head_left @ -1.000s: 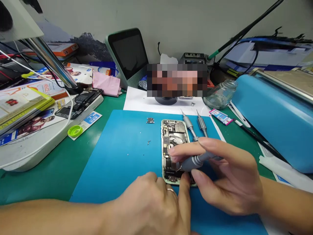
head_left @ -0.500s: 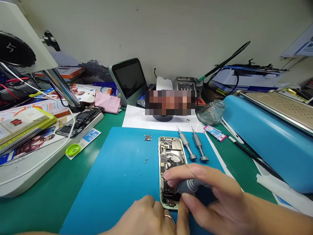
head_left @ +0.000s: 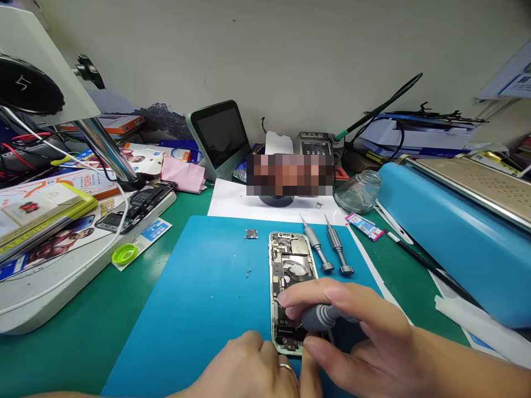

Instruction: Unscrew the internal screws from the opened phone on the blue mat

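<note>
An opened phone with its inner parts bared lies on the blue mat. At its bottom end my left hand, wearing a ring, is closed against the phone's lower edge; its fingertips are partly hidden. My right hand holds a grey screwdriver in a slant over the lower half of the phone, between fingers and thumb. The tip of that driver is hidden. Two more grey screwdrivers lie beside the phone's upper right. Left of the phone are a small metal part and tiny bits.
A microscope stand rises at left near another opened phone. A tablet-like screen, a glass jar and a soldering station stand behind. A blue machine fills the right side.
The screwdriver handle has shifted slightly in my right hand, and the right thumb has moved a little left and down. My left hand and the phone stay in place.
</note>
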The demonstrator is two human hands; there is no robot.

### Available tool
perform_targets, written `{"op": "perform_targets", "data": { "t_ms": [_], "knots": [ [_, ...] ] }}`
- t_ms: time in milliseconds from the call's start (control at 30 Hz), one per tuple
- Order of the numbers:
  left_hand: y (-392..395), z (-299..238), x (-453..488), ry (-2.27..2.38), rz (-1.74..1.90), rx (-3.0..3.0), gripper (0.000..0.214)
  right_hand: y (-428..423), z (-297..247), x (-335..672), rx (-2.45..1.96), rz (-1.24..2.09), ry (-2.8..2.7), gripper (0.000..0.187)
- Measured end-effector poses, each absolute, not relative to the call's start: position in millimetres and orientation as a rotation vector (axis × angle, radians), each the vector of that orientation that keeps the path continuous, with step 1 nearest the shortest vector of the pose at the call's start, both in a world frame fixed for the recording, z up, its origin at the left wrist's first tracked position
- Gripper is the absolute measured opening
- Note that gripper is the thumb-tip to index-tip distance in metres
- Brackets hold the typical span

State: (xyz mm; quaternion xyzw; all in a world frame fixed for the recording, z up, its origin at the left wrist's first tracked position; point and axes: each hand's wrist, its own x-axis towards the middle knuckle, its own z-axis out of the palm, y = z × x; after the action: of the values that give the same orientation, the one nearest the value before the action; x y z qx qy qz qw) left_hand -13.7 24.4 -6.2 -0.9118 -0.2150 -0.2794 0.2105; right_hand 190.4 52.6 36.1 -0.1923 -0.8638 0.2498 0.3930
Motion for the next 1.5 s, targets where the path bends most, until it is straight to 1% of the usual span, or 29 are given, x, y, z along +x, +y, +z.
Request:
{"op": "perform_targets", "data": {
  "t_ms": [133,533,633,767,900,1000,1333,1500],
  "knots": [
    [29.4,2.2,-17.5,-0.546,-0.735,-2.546,0.024,52.3,37.2,189.6,-0.522,0.632,-2.183,0.093],
    [30.8,8.8,-21.0,-0.517,-0.651,-2.582,0.022,52.1,36.3,188.0,-0.521,0.668,-2.161,0.095],
    [30.6,9.5,-20.8,-0.517,-0.659,-2.577,0.025,53.3,37.3,188.1,-0.534,0.658,-2.163,0.093],
    [28.8,9.5,-21.1,-0.52,-0.659,-2.57,0.024,53.6,37.2,188.6,-0.544,0.639,-2.169,0.092],
    [28.1,8.3,-21.8,-0.505,-0.636,-2.585,0.029,53.0,35.0,188.7,-0.535,0.645,-2.175,0.096],
    [28.0,6.7,-23.2,-0.49,-0.611,-2.601,0.027,53.2,33.5,188.6,-0.508,0.635,-2.182,0.098],
    [29.1,8.5,-21.2,-0.512,-0.668,-2.578,0.024,54.3,38.0,188.8,-0.522,0.657,-2.184,0.092],
    [29.2,7.2,-22.0,-0.508,-0.649,-2.592,0.025,54.1,38.6,188.6,-0.507,0.654,-2.191,0.097]
  ]
}}
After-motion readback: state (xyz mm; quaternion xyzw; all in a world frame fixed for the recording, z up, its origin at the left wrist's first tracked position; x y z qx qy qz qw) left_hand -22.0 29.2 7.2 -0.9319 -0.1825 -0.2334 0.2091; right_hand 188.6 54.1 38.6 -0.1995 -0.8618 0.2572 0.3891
